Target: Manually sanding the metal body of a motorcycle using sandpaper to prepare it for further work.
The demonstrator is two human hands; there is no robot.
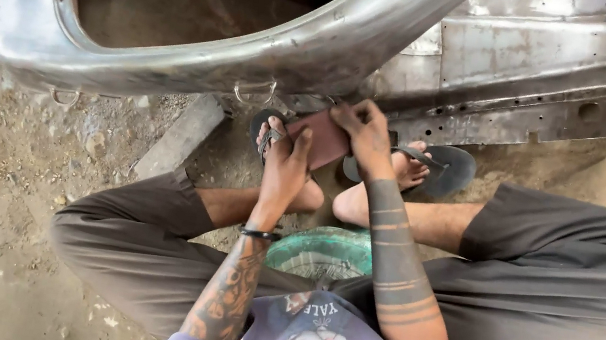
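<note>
hands (283,167) (365,130) hold reddish sandpaper sheet (322,139) below metal panel (274,50)

Soft, even daylight, sharp overall, with dull glare on the bare metal panel (197,66) and wide-angle bending at the edges.

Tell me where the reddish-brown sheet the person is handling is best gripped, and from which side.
Probably by its two short ends, from either side. The reddish-brown sheet is thin, flat and flexible, tilted between the feet, so edge pinches would keep it taut. The left hand already grips its lower left end, and the right hand pinches its upper right edge below the bare metal car body.
</note>
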